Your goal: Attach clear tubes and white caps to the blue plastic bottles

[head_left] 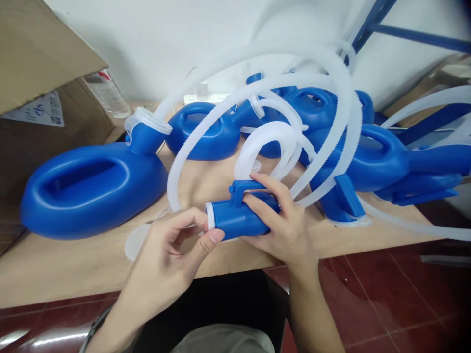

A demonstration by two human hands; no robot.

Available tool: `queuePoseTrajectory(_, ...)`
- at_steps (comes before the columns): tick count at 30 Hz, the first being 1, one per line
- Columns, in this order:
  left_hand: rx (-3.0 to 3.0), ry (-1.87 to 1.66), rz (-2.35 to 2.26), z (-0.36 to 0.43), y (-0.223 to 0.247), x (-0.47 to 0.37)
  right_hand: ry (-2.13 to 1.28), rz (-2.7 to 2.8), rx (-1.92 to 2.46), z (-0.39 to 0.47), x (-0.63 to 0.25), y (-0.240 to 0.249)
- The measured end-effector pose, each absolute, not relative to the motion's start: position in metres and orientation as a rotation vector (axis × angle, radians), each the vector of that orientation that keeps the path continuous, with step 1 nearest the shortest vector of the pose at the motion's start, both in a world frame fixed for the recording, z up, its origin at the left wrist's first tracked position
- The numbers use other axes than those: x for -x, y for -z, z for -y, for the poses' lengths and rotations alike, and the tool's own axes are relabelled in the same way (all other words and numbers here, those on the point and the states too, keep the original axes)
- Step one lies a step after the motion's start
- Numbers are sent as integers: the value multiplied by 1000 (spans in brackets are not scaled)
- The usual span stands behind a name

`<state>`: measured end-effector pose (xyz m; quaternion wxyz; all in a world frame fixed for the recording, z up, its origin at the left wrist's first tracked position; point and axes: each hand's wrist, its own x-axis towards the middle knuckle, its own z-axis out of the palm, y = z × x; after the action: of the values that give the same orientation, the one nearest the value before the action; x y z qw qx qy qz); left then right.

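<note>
Above the table's front edge I hold a blue plastic tube-shaped urinal head (230,219) lying on its side, its handle facing up. My right hand (285,223) is closed round its right end, with fingers over and beside the handle. The thumb and fingers of my left hand (171,250) pinch the white ring (210,215) at its left end. A coiled translucent corrugated hose (257,142) lies just behind. To the left rests a large blue urinal bottle (91,191) with a white-rimmed neck. Under my left hand is a translucent white disc (136,241), partly hidden.
More blue bottles (206,132) stand along the back, with hoses (353,137) looping over the wooden table (81,269). A cardboard box (47,44) and a clear plastic bottle (106,93) are at left. A blue metal frame (419,37) rises at right. A power strip (206,99) lies behind.
</note>
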<state>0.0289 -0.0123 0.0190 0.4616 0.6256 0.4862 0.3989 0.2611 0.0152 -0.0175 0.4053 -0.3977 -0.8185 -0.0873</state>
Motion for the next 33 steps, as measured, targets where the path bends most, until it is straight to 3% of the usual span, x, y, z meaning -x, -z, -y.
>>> queuePoseTrajectory(14, -1467, -1076, -1237, 20, -12, -31, 147, 2072, 979, -16, -264, 14)
queuePoseTrajectory(26, -1311, -1294, -1340, 22, -8, -41, 387, 2056, 1014, -16, -261, 15)
queuePoseTrajectory(33, -1332, -1290, -1393, 23, -5, -45, 302, 2149, 1043, -15, -261, 14)
